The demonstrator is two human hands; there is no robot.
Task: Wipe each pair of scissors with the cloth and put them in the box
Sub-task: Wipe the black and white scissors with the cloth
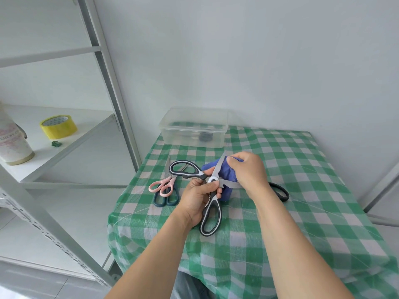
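Gripping the wide-open scissors [213, 180] at the pivot, the left hand [196, 199] holds them above the table [280, 169] while the right hand [250, 169] pinches the cloth [229, 174] round one blade. A slip along that toothed edge could cut a finger.

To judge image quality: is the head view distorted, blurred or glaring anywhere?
Head view: wide-angle bending, the shelf posts lean at left; light soft and even, faint shadows beneath the scissors; slight sheen on the tablecloth; scissors and blue cloth sharp; contents of the clear box indistinct.
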